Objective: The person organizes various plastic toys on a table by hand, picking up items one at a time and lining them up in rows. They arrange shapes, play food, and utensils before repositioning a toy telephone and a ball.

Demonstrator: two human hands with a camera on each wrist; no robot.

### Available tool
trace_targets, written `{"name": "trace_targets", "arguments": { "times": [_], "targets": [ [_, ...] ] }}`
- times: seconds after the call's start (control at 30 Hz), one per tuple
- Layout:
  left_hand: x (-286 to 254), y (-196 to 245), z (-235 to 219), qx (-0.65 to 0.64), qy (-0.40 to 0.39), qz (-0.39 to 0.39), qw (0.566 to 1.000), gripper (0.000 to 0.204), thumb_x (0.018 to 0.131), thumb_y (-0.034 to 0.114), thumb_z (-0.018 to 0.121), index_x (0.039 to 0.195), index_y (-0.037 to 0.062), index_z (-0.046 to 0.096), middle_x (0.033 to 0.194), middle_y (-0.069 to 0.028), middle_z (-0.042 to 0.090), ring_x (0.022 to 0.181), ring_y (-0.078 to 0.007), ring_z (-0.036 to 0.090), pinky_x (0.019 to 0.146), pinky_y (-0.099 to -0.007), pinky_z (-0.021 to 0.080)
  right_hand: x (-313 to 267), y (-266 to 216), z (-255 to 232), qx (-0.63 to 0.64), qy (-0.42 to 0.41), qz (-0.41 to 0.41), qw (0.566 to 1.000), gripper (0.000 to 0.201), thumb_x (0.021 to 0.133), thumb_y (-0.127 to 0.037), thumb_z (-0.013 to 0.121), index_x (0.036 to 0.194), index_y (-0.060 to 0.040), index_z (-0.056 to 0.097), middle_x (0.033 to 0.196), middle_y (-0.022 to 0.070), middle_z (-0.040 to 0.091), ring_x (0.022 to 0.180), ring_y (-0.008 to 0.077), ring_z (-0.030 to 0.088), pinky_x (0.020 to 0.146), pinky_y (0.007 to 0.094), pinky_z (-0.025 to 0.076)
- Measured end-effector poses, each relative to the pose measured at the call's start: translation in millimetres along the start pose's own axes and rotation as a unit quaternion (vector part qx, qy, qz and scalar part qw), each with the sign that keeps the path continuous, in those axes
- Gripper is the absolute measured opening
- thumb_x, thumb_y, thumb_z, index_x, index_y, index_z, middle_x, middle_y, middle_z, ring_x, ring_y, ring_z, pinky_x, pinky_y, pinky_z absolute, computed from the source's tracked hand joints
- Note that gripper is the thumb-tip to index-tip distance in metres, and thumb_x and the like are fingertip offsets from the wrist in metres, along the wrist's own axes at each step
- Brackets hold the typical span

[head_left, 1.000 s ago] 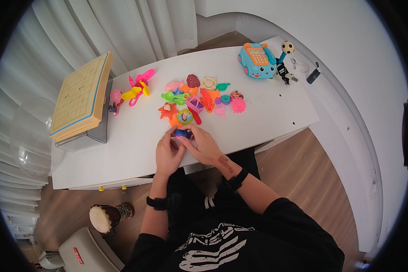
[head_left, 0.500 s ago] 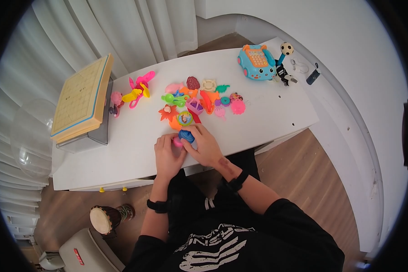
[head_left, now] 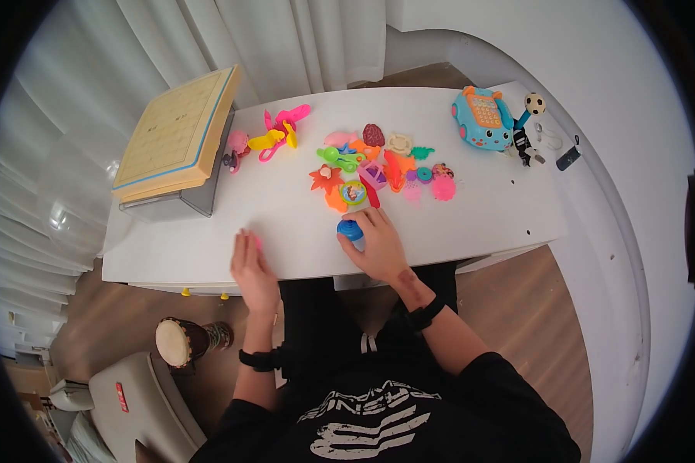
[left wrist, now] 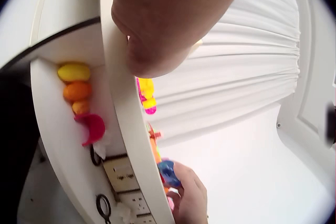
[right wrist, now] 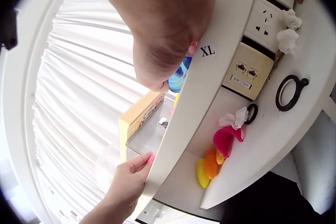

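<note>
My right hand (head_left: 381,248) grips a rounded, ridged blue toy (head_left: 350,230) near the table's front edge, thumb on the near side and fingers over the far side. My left hand (head_left: 255,272) is off to the left over the front of the white table (head_left: 201,247). It pinches a small pink piece (right wrist: 151,159) between thumb and fingers, mostly hidden by the hand in the head view. Just beyond the right hand lies a pile of colourful plastic toys, among them a round green-rimmed toy (head_left: 354,193) and an orange leaf-shaped one (head_left: 326,178).
A board box (head_left: 179,131) on a clear bin stands at the left. Pink and yellow toys (head_left: 274,139) lie near it. A blue toy telephone (head_left: 483,119) is at the back right. Toy fruit, like this yellow piece (left wrist: 74,72), sits on the shelf below the tabletop.
The hands were together around the blue toy and pink piece; now they are apart. The left hand has moved left with the pink piece, while the right keeps the blue toy. The head view has shifted.
</note>
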State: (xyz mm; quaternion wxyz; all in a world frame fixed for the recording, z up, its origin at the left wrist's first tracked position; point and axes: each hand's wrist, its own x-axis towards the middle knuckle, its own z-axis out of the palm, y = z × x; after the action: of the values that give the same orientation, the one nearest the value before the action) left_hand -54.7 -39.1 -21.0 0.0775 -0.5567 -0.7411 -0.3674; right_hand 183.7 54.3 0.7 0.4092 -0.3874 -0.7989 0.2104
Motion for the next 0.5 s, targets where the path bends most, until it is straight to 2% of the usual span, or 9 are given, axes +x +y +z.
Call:
{"name": "trace_targets", "arguments": {
  "times": [0.1,0.13,0.2,0.33,0.47,0.5],
  "targets": [
    [2,-38,-15,0.148,-0.025,-0.075,0.986,0.058,0.103,0.022,0.057,0.153,-0.0029,0.043,0.160,-0.0240,0.041,0.148,-0.0376,0.040,0.121,-0.0549,0.029,0,3,1,-0.008,-0.002,-0.009,1.000,0.032,0.088,-0.020,0.075,0.113,-0.0050,0.063,0.108,0.0146,0.060,0.098,0.0355,0.059,0.086,0.0458,0.050],
    [5,-51,-20,0.148,-0.025,-0.075,0.986,0.058,0.103,0.022,0.057,0.153,-0.0029,0.043,0.160,-0.0240,0.041,0.148,-0.0376,0.040,0.121,-0.0549,0.029,0,2,1,-0.007,-0.002,-0.009,1.000,0.032,0.088,-0.020,0.075,0.113,-0.0050,0.063,0.108,0.0146,0.060,0.098,0.0355,0.059,0.086,0.0458,0.050],
    [10,-74,-30,0.208,-0.036,-0.141,0.967,0.074,0.103,0.039,0.056,0.161,0.0005,0.029,0.167,-0.0212,0.030,0.154,-0.0343,0.033,0.124,-0.0573,0.022,0,2,0,-0.010,-0.006,-0.007,1.000,0.032,0.088,-0.021,0.075,0.113,-0.0051,0.063,0.109,0.0149,0.060,0.099,0.0355,0.059,0.087,0.0457,0.050],
    [25,-97,-48,0.196,-0.063,-0.162,0.965,0.082,0.102,0.047,0.055,0.164,0.0029,0.023,0.169,-0.0204,0.025,0.156,-0.0350,0.027,0.125,-0.0578,0.017,0,1,1,-0.012,-0.005,-0.007,1.000,0.032,0.088,-0.021,0.076,0.114,-0.0051,0.063,0.110,0.0152,0.060,0.099,0.0358,0.059,0.088,0.0453,0.050],
    [28,-96,-49,0.217,-0.061,-0.169,0.959,0.085,0.101,0.046,0.057,0.163,0.0009,0.022,0.169,-0.0236,0.022,0.157,-0.0371,0.023,0.125,-0.0591,0.016,3,1,-2,-0.011,-0.023,-0.024,0.999,0.033,0.087,-0.020,0.076,0.114,-0.0070,0.064,0.113,0.0119,0.065,0.104,0.0341,0.061,0.091,0.0448,0.050],
    [26,-86,-47,0.202,-0.031,-0.119,0.972,0.086,0.100,0.045,0.059,0.163,-0.0005,0.021,0.169,-0.0254,0.021,0.157,-0.0380,0.021,0.125,-0.0596,0.015,4,1,-3,-0.011,-0.030,-0.044,0.999,0.033,0.087,-0.020,0.077,0.115,-0.0078,0.064,0.115,0.0102,0.067,0.106,0.0329,0.061,0.092,0.0446,0.050]
  ]
}}
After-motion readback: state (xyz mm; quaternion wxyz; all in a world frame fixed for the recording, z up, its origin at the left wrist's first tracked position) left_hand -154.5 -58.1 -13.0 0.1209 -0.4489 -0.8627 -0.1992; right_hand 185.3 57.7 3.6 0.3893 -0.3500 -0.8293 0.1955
